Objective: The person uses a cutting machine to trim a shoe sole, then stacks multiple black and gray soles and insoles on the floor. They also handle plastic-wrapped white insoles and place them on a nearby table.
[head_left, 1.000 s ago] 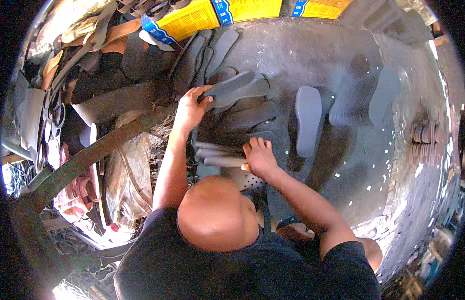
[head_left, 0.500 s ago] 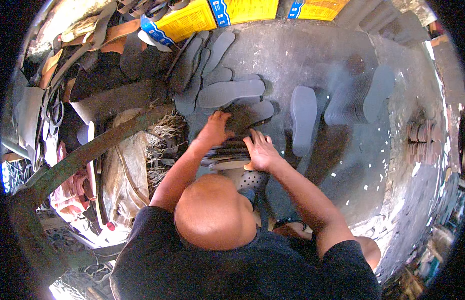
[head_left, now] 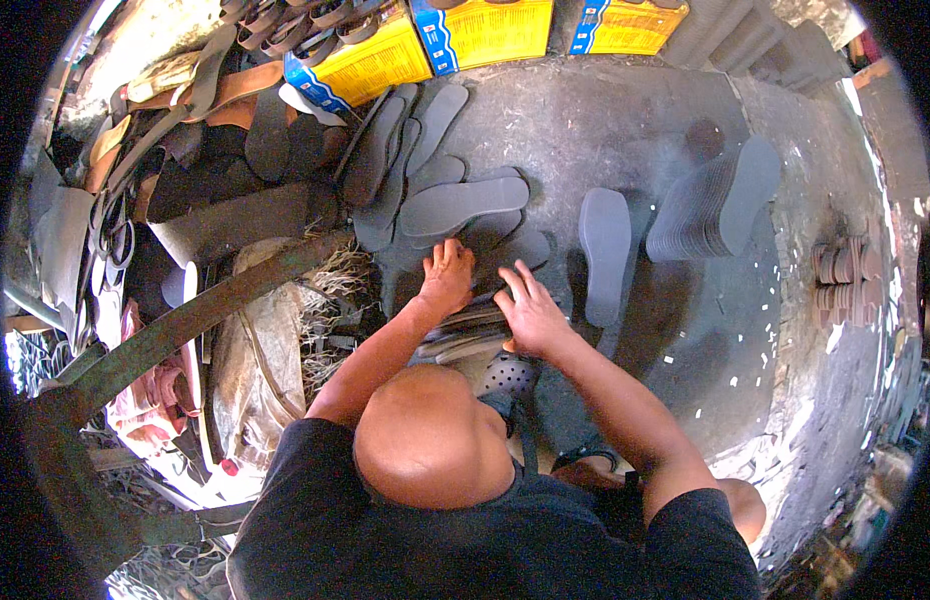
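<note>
Between my hands stands a small stack of dark, flat shoe soles [head_left: 469, 331], their edges turned up toward me. My left hand [head_left: 449, 276] curls over the far left end of this stack, fingers bent; its fingertips are partly hidden. At the right end, my right hand [head_left: 533, 312] lies with fingers spread, touching the stack's edge. Just beyond my fingers, dark soles [head_left: 526, 250] lie partly under a grey sole [head_left: 463, 206]. Below my right hand a dotted, pale round-toed shoe [head_left: 509, 372] shows.
A lone grey sole [head_left: 606, 245] lies to the right, beside a fanned pile of grey soles [head_left: 701, 205]. More soles [head_left: 437, 125] lean at far left. A metal bar [head_left: 200, 298] slants past my left arm. Yellow-and-blue boxes [head_left: 490, 38] line the back.
My left hand has shifted slightly right, closer to my right hand, and the stack between them sits a little further right. The whole view has dipped slightly.
</note>
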A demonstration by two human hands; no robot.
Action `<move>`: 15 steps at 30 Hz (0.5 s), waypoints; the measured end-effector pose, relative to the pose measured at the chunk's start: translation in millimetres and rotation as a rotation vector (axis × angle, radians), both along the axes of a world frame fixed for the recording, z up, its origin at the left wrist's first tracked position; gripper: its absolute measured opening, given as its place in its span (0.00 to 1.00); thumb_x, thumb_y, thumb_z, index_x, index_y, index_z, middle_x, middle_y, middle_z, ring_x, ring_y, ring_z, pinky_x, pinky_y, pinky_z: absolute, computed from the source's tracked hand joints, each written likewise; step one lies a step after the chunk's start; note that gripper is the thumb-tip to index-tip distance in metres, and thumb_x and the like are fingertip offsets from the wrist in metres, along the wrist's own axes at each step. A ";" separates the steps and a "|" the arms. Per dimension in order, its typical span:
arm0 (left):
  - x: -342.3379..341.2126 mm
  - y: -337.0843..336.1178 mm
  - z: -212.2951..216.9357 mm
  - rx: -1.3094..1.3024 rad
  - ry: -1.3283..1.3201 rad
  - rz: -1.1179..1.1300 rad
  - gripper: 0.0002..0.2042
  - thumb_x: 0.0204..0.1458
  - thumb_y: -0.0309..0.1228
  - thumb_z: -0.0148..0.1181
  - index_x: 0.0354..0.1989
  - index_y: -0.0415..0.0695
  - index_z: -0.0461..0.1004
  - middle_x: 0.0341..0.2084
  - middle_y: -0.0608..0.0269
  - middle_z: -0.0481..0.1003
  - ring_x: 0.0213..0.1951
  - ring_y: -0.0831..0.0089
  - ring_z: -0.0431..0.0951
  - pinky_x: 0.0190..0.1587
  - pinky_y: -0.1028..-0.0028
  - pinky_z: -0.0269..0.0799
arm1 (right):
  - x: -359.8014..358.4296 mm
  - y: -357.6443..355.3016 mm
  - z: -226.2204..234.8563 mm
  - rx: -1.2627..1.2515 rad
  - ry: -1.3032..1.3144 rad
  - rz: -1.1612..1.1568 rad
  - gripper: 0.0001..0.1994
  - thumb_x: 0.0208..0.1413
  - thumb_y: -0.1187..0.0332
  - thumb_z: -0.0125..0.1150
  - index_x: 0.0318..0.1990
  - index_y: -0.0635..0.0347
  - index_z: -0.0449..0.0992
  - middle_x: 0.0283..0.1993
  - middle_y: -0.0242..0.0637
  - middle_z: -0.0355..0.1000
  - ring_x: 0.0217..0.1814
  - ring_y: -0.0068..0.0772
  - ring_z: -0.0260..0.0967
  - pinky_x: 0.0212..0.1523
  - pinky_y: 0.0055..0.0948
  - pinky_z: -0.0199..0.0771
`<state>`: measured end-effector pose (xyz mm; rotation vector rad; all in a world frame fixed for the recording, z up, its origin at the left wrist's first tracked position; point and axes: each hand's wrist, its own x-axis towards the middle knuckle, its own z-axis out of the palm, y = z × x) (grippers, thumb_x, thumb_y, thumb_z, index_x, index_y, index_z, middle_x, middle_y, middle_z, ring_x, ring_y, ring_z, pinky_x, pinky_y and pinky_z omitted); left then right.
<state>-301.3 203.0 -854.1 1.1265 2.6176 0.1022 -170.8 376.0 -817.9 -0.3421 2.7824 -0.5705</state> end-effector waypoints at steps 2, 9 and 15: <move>-9.1 -29.4 -42.6 -0.014 0.061 -0.254 0.33 0.38 0.31 0.76 0.54 0.40 0.67 0.50 0.47 0.65 0.55 0.46 0.66 0.57 0.53 0.68 | -16.3 0.1 17.4 0.039 0.016 0.063 0.44 0.32 0.55 0.83 0.58 0.63 0.68 0.77 0.58 0.46 0.81 0.64 0.38 0.74 0.60 0.52; -55.6 -14.9 17.0 0.023 -0.980 -0.238 0.23 0.60 0.38 0.61 0.61 0.42 0.72 0.48 0.53 0.80 0.47 0.55 0.80 0.55 0.61 0.75 | -22.1 7.8 24.7 0.074 -0.132 0.132 0.54 0.33 0.48 0.82 0.70 0.58 0.59 0.71 0.55 0.59 0.78 0.58 0.48 0.75 0.67 0.42; -124.4 -27.8 4.7 0.387 -0.049 0.355 0.44 0.45 0.45 0.76 0.69 0.41 0.63 0.63 0.44 0.71 0.66 0.50 0.68 0.67 0.59 0.64 | 9.0 -15.0 -9.1 -0.065 0.039 -0.035 0.57 0.35 0.42 0.78 0.73 0.54 0.54 0.62 0.51 0.65 0.69 0.52 0.59 0.72 0.59 0.47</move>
